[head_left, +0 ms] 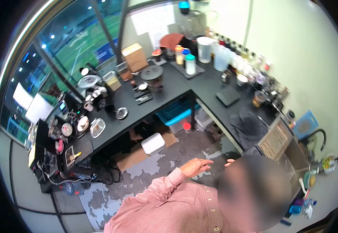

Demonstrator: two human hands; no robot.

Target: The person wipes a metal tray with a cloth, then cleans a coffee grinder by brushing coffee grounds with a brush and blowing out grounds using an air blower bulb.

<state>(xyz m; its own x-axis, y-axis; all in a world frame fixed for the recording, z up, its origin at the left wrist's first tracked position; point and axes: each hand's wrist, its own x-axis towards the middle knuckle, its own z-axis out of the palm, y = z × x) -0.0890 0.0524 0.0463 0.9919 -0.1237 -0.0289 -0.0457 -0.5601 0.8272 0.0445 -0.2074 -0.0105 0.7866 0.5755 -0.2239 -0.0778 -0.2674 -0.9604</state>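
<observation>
My left hand (196,167) reaches out from a pink sleeve over the floor, in front of the counter's inner corner. Its fingers are stretched out, and nothing is in it. A little to its right, only the fingertips of my right hand (229,162) show. They look extended and hold nothing visible; a round blurred patch hides the rest of that hand and its arm. Neither hand touches the counter. Nearest to them are a white plastic bin (153,144) under the counter and a dark cloth (249,128) on the right-hand counter.
A black L-shaped counter (178,87) carries a grinder-like machine (152,73), squeeze bottles (190,65), pitchers (205,50), a small black scale (227,96) and several syrup bottles. At right is a sink (297,156) with a black tap (319,136). A blue-lidded tub (176,115) stands underneath.
</observation>
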